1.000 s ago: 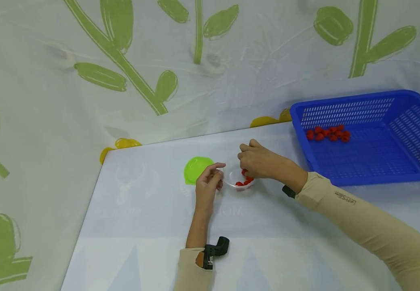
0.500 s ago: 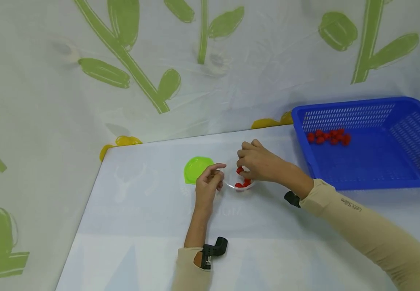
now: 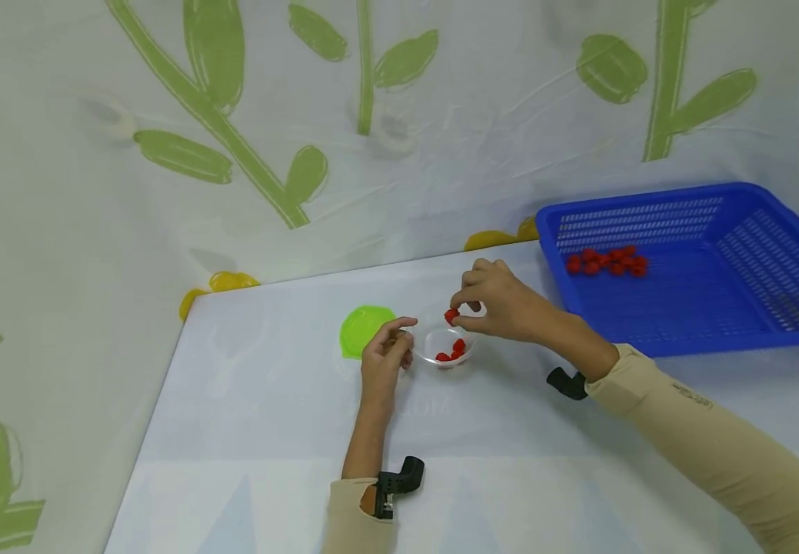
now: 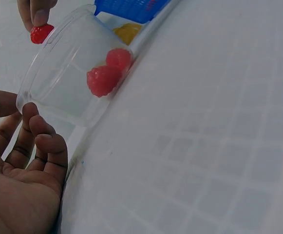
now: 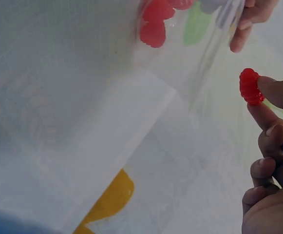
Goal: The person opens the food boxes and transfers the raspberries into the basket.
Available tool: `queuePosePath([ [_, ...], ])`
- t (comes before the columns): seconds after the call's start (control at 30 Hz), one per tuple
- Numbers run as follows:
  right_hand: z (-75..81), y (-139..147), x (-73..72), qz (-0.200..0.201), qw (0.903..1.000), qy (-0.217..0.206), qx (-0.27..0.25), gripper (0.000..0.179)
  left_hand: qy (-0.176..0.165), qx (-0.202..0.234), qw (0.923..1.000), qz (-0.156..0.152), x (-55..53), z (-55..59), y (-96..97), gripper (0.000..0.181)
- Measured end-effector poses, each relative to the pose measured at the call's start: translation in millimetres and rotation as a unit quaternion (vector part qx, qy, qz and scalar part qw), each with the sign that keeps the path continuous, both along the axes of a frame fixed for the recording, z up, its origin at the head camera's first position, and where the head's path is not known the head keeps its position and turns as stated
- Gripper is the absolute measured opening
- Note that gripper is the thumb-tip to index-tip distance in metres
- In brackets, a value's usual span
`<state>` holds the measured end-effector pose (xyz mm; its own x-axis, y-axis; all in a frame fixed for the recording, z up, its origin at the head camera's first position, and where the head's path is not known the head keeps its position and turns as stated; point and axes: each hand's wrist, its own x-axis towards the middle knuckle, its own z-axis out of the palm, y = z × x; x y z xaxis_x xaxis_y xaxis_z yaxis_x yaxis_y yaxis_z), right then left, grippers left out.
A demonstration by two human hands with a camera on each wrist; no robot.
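Note:
A clear plastic tub (image 3: 433, 342) stands on the white table, with a few red raspberries (image 4: 104, 80) at its bottom. My left hand (image 3: 381, 365) pinches the tub's rim between thumb and forefinger on the left side. Just above the tub's far rim, my right hand (image 3: 503, 304) holds one red raspberry (image 5: 251, 87) between thumb and fingertip. The right hand's other fingers are curled in toward the palm. A bright green lid-like dish (image 3: 360, 327) lies beside the left hand, partly overlapped by its fingers.
A blue slatted basket (image 3: 690, 312) stands at the back right, with a cluster of raspberries (image 3: 607, 261) in its left part. Behind the table (image 3: 254, 408) hangs a white cloth (image 3: 454, 169) printed with green leaves. A black wrist mount (image 3: 399, 481) sits on the left forearm.
My right hand has risen slightly from over the tub, and the raspberry in its fingertips now shows above the far rim. The left hand stays at the tub. The head view has shifted slightly.

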<state>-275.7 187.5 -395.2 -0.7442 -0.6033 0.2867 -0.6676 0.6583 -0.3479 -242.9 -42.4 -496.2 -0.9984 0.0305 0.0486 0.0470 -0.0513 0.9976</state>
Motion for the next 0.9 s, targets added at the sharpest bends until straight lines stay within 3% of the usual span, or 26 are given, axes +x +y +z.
queuePosePath([
  [0.6,30.9,59,15.6,-0.036,0.9973,0.036,-0.052,0.013,-0.016,-0.004,0.9998,0.005,1.1,1.6,-2.0,0.024],
  [0.83,39.5,87,21.1,-0.062,0.9959,0.045,-0.047,0.014,-0.017,-0.011,0.9998,-0.004,13.3,31.7,4.9,0.025],
  [0.9,41.5,95,22.0,-0.079,0.9953,0.037,-0.042,0.015,-0.014,-0.011,0.9998,-0.005,13.3,32.4,6.1,0.025],
])
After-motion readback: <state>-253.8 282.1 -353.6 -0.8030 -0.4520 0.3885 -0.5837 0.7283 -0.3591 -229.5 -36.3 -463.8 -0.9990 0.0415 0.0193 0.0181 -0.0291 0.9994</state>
